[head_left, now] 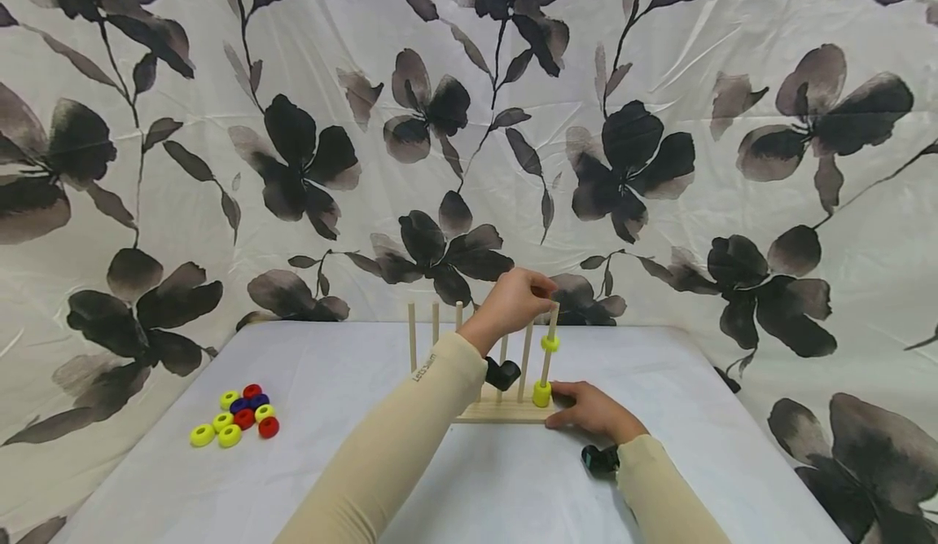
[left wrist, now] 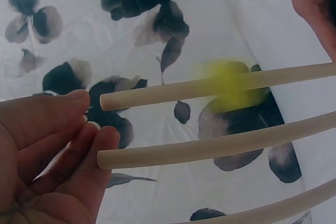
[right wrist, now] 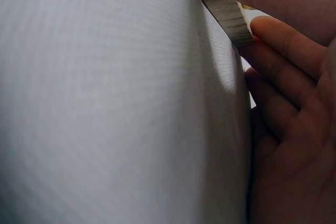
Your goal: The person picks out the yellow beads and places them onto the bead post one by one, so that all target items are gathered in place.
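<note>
A wooden peg stand with several upright pegs is on the table. On its rightmost peg, a yellow ring is partway down, blurred in the left wrist view, above yellow rings at the bottom. My left hand is by that peg's top; its fingers are loosely bent and hold nothing. With the thumb in front and fingers behind, my right hand grips the right end of the stand's base. The left forearm hides part of the stand.
Loose yellow, red and blue rings lie in a group on the left of the white-covered table. A floral cloth hangs behind the table. Dark wrist cameras are worn on both arms.
</note>
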Demonstrator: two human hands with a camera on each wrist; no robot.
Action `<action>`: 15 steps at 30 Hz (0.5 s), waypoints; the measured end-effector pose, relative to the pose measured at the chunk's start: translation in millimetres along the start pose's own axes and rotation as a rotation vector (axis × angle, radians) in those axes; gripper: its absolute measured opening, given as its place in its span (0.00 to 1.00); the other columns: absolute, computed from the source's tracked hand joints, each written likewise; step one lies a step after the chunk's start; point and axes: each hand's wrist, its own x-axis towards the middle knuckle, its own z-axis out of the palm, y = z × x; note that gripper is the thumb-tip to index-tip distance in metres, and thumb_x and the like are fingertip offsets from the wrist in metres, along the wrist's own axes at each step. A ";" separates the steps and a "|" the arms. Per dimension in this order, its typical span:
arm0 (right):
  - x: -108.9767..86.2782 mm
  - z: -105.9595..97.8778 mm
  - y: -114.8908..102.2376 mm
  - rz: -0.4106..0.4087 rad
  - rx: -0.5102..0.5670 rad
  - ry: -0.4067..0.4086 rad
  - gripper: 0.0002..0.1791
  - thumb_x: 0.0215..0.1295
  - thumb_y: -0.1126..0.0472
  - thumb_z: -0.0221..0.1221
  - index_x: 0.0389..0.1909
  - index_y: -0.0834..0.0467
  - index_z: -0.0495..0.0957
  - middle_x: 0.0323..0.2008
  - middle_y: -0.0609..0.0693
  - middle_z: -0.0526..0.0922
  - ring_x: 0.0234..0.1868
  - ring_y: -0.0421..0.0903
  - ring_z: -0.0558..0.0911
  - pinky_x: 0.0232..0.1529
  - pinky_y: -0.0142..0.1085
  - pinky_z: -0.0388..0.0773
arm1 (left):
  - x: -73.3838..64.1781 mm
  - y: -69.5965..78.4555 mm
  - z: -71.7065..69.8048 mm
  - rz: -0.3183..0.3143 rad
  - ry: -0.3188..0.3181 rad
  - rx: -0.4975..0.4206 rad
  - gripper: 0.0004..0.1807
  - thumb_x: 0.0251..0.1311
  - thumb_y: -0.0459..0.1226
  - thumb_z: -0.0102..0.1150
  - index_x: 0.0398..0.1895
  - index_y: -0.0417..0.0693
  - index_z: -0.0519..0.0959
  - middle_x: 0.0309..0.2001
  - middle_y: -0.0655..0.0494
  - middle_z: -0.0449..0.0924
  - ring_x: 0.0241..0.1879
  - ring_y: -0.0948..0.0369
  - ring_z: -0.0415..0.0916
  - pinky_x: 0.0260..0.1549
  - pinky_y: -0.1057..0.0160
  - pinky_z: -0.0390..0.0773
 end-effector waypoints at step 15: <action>-1.0 1.7 -0.3 -0.012 -0.005 0.002 0.45 0.46 0.47 0.74 0.67 0.54 0.70 0.67 0.55 0.71 0.71 0.59 0.65 0.69 0.59 0.59 | -10.1 -8.1 -13.2 0.035 0.041 0.017 0.15 0.63 0.37 0.61 0.53 0.50 0.82 0.49 0.54 0.84 0.50 0.59 0.80 0.46 0.61 0.82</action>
